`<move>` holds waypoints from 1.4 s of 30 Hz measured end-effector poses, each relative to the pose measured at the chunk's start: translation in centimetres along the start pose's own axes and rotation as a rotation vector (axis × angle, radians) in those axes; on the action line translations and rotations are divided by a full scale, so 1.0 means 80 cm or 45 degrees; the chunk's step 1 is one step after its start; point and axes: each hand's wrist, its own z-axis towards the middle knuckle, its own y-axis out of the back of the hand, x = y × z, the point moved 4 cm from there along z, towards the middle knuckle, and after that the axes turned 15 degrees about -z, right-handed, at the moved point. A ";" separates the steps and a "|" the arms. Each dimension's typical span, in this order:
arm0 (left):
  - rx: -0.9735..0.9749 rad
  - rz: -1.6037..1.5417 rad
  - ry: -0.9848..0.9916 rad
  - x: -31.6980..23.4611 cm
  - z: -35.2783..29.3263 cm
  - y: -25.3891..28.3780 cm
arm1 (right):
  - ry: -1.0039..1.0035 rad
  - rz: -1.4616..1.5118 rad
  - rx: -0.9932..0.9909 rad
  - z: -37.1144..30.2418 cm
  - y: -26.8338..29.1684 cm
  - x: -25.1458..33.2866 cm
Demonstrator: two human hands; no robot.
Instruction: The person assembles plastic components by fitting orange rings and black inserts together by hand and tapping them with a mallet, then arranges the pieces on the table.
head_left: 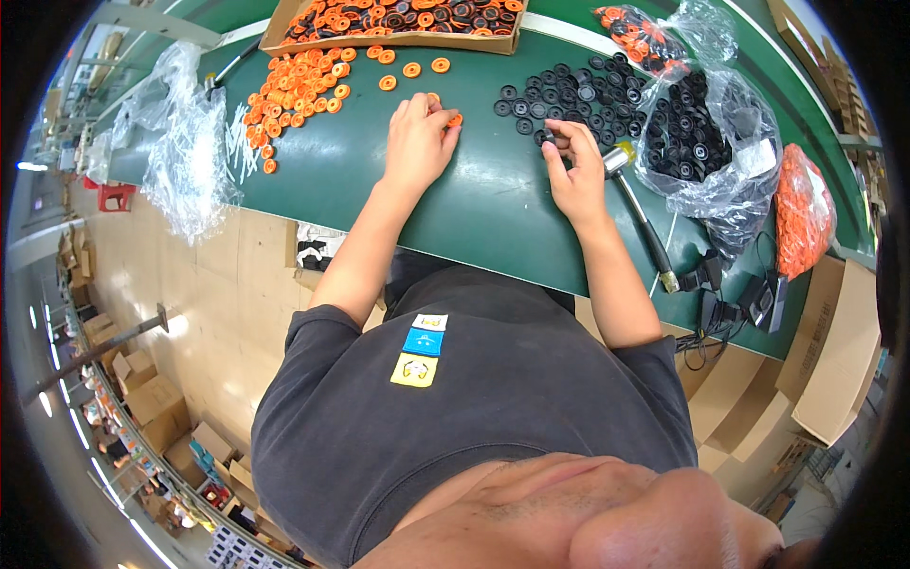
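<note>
My left hand [417, 142] is over the middle of the green table [493, 218], its fingers closed on a small orange plastic disc [456, 120]. Part of another orange piece shows just beyond those fingers. To the right, my right hand [576, 169] pinches a black plastic disc [543, 137] between thumb and fingers. The disc is at the near edge of a spread of black discs [573, 93]. Loose orange discs [294, 85] lie in a heap to the left of my left hand.
A cardboard tray [398, 45] of orange and black pieces stands at the back. A mallet [645, 223] lies right of my right hand, beside a clear bag of black discs [687, 128] and a bag of orange parts [804, 213]. White sticks [239, 142] and crumpled plastic [190, 142] are left.
</note>
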 end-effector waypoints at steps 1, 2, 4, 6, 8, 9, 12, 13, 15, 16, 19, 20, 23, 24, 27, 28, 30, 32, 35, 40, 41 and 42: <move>0.016 0.015 0.009 -0.002 0.005 -0.001 | -0.069 0.098 0.020 -0.002 -0.002 -0.006; 0.033 0.029 0.018 -0.004 0.009 -0.003 | -0.139 0.196 0.039 -0.004 -0.005 -0.013; -0.009 -0.087 -0.062 -0.015 0.011 -0.009 | -0.194 0.242 0.036 -0.005 -0.010 -0.019; -0.054 -0.198 -0.129 -0.030 0.007 -0.021 | -0.265 0.301 0.215 -0.007 -0.013 -0.019; 0.048 -1.055 0.364 -0.034 -0.007 -0.055 | -0.301 0.399 0.208 -0.009 -0.015 -0.018; 0.045 -1.280 0.482 -0.041 -0.017 -0.072 | -0.339 0.539 0.198 -0.010 -0.017 -0.021; -0.103 -1.464 0.483 -0.050 -0.036 -0.096 | -0.411 0.701 0.231 -0.012 -0.018 -0.019; -0.107 -1.469 0.491 -0.049 -0.038 -0.098 | -0.445 0.728 0.263 -0.012 -0.018 -0.017; -0.152 -1.636 0.507 -0.048 -0.040 -0.097 | -0.431 0.717 0.266 -0.010 -0.016 -0.013; -0.156 -1.636 0.516 -0.048 -0.040 -0.096 | -0.411 0.709 0.262 -0.010 -0.016 -0.011; -0.090 -1.675 0.545 -0.048 -0.036 -0.092 | -0.393 0.659 0.265 -0.013 -0.016 -0.005; -0.046 -1.723 0.571 -0.047 -0.035 -0.092 | -0.397 0.659 0.269 -0.013 -0.017 -0.005; 0.020 -1.843 0.570 -0.039 -0.036 -0.093 | -0.277 0.553 0.245 -0.012 -0.015 0.002; 0.041 -1.913 0.534 -0.039 -0.035 -0.092 | -0.196 0.395 0.230 -0.010 -0.011 0.005; 0.097 -1.989 0.622 -0.034 -0.035 -0.092 | -0.008 0.095 0.155 -0.004 -0.004 0.017; 0.098 -1.988 0.624 -0.033 -0.035 -0.093 | 0.102 -0.047 0.092 -0.002 -0.001 0.023; 0.112 -1.979 0.621 -0.032 -0.036 -0.096 | 0.126 -0.090 0.088 -0.003 0.000 0.023; 0.098 -1.984 0.617 -0.032 -0.036 -0.096 | 0.150 -0.133 0.084 -0.002 0.001 0.024; 0.069 -1.981 0.601 -0.033 -0.036 -0.096 | 0.223 -0.186 0.096 -0.001 0.002 0.028; 0.083 -1.952 0.582 -0.035 -0.035 -0.093 | 0.228 -0.192 0.098 -0.001 0.001 0.028; 0.093 -1.943 0.601 -0.035 -0.036 -0.095 | 0.228 -0.191 0.099 -0.001 0.001 0.027; 0.102 -1.934 0.619 -0.034 -0.037 -0.096 | 0.247 -0.207 0.093 -0.001 0.002 0.027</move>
